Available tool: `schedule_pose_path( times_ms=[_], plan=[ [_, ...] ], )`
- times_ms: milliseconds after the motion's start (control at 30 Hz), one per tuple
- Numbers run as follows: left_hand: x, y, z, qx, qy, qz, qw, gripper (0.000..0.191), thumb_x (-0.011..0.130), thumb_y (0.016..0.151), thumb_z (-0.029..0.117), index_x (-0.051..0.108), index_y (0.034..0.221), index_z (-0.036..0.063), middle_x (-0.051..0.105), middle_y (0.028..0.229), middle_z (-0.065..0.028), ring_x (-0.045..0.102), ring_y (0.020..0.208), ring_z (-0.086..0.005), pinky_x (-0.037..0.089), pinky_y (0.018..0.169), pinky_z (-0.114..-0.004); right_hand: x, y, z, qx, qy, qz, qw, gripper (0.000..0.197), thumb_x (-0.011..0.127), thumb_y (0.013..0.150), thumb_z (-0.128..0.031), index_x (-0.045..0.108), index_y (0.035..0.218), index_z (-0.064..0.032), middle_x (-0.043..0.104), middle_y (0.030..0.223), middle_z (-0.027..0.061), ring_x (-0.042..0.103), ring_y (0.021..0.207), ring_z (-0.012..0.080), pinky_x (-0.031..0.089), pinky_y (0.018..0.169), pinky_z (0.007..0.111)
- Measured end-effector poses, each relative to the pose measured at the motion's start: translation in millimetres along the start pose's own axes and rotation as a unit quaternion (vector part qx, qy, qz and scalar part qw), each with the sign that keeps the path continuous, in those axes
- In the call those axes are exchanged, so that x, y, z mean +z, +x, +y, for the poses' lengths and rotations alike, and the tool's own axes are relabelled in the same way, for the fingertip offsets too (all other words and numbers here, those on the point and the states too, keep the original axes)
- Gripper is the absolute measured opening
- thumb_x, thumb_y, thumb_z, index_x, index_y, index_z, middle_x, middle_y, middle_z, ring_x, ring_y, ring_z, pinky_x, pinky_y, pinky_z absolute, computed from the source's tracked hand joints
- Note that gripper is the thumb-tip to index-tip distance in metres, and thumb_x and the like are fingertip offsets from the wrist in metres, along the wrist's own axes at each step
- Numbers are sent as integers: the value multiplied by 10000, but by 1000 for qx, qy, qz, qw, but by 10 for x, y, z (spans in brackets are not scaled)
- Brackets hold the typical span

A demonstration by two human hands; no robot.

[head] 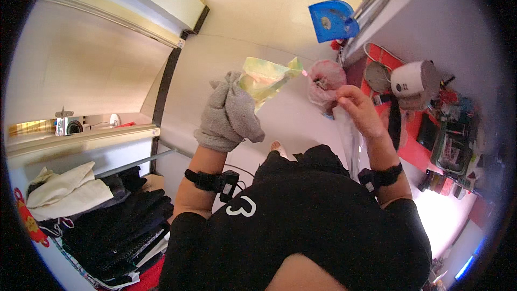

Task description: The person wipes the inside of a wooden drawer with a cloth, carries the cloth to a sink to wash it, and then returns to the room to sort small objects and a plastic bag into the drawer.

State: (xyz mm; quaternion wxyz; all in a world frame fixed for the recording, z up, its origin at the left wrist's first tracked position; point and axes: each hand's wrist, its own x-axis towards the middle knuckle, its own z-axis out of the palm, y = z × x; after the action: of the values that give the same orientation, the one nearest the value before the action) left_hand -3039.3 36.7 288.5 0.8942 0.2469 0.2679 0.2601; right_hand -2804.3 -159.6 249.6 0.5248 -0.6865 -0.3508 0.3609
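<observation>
My left hand (229, 115) is hidden inside a grey fleecy cloth (226, 125), which wraps it down to the wrist. A shiny, see-through yellow plastic bag (266, 74) sticks out past the cloth at the finger end, apparently held there. On the right, my right hand (359, 107) is raised with its thumb and fingers drawn together. Its fingertips are beside a pinkish translucent plastic bag (326, 76). Clear plastic (352, 141) seems to hang below this hand. Whether the fingers pinch either plastic is unclear.
A blue dustpan (332, 20) stands on the tiled floor ahead. To the right, a red surface (408, 137) carries a white appliance (412, 79) and several small items. Dark clothes (117, 230) hang at the lower left beside a metal rail (135, 161).
</observation>
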Motion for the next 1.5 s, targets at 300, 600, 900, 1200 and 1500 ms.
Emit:
schedule_pose_path(
  times_ms=[300,600,900,1200,1500],
  plan=[
    [-153,1098,537,-65,-9,-31,997,400,360,850,317,400,1140,46,445,1098,-79,446,956,-175,332,872,-288,1084,1663,-414,-76,-31,-22,996,583,710,609,-208,423,1081,-25,485,841,55,429,587,94,391,550,212],
    [362,2281,1647,120,216,-74,966,310,339,864,285,439,1035,46,449,970,-59,409,953,-143,320,852,-261,751,3452,-627,32,145,-27,989,381,625,712,-160,477,1012,23,570,881,91,539,804,152,437,702,257],
    [262,4242,2464,157,456,-89,871,164,367,831,167,446,897,39,437,845,-33,409,835,-128,353,761,-265,237,4866,-396,54,0,149,987,368,607,693,-224,536,955,24,589,854,125,555,760,167,433,694,269],
    [1479,6020,2566,320,914,-247,34,199,506,654,118,478,796,-19,498,670,-150,506,641,-225,417,583,-294,-686,5313,-119,63,24,387,920,329,537,733,-160,506,1024,-10,570,910,104,530,825,158,417,721,271],
    [1968,7960,1780,316,819,-358,318,251,501,624,80,457,852,-15,511,776,-167,513,706,-303,428,616,-361,-1986,6126,245,71,145,489,857,256,521,756,-74,480,1001,-8,555,872,61,518,765,118,423,684,236]
  ],
)
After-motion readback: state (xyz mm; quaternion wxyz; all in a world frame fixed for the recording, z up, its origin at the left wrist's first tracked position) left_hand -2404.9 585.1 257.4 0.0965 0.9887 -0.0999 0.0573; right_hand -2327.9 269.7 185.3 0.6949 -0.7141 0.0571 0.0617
